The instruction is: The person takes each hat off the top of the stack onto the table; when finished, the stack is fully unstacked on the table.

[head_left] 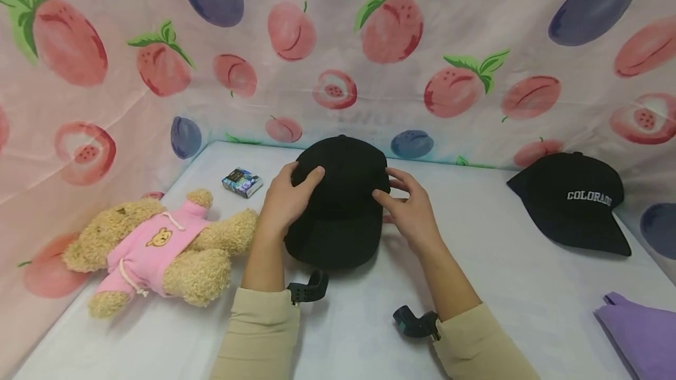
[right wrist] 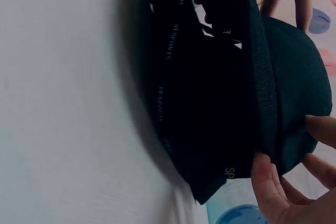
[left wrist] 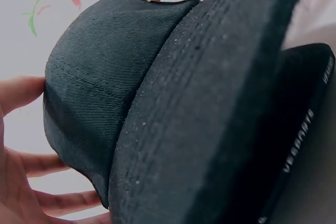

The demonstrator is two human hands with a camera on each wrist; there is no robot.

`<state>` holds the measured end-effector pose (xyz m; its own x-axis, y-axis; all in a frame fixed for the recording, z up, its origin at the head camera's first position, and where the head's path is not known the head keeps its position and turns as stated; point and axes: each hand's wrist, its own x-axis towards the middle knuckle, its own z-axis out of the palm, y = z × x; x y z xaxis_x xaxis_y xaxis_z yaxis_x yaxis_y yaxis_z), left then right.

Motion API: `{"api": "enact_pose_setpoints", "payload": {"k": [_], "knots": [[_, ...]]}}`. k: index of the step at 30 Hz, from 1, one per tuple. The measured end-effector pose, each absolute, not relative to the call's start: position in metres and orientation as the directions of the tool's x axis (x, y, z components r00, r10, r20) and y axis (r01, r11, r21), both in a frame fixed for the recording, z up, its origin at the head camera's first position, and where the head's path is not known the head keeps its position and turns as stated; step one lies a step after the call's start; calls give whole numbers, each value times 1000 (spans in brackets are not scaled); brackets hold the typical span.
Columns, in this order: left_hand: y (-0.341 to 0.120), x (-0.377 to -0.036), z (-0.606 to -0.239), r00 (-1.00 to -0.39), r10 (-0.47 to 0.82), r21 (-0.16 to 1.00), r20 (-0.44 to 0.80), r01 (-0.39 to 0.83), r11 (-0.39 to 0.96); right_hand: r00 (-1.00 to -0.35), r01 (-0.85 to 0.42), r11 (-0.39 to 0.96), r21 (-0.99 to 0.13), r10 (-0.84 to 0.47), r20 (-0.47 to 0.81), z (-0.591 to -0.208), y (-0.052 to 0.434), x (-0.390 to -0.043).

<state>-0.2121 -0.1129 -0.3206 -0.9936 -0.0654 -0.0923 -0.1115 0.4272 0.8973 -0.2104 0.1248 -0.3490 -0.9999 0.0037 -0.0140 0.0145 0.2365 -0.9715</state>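
A plain black cap (head_left: pixel 338 207) sits in the middle of the white table (head_left: pixel 502 268), its brim toward me. My left hand (head_left: pixel 296 187) grips the left side of the crown, thumb lying on top. My right hand (head_left: pixel 392 191) holds the right side, fingers curved against the fabric. In the left wrist view the crown (left wrist: pixel 94 93) and the brim (left wrist: pixel 210 114) fill the frame, with my left fingers (left wrist: pixel 23 92) beside the crown. In the right wrist view the cap's underside (right wrist: pixel 210 98) shows, the brim edge lifted off the table, and my right fingers (right wrist: pixel 270 184) clasp the crown's rim.
A teddy bear in a pink hoodie (head_left: pixel 153 245) lies at the left, a small printed box (head_left: pixel 242 182) behind it. A second black cap lettered COLORADO (head_left: pixel 573 204) rests at the right. Purple cloth (head_left: pixel 641 333) lies at the near right corner. Fruit-printed fabric walls (head_left: pixel 369 46) enclose the table.
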Motion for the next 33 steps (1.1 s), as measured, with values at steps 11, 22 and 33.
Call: {"api": "enact_pose_setpoints", "payload": {"k": [11,22,33], "knots": [[-105,-204,-307,-998,-52,886,-39,-59,460,-999,-23,247,-969,16,28,-335,137,-209],[-97,-199,-300,-1000,-27,886,-12,-23,463,-999,-33,297,-954,30,43,-322,150,-205],[-84,-196,-295,-998,1,883,59,53,466,-996,-44,319,-947,54,64,-309,165,-200]]}}
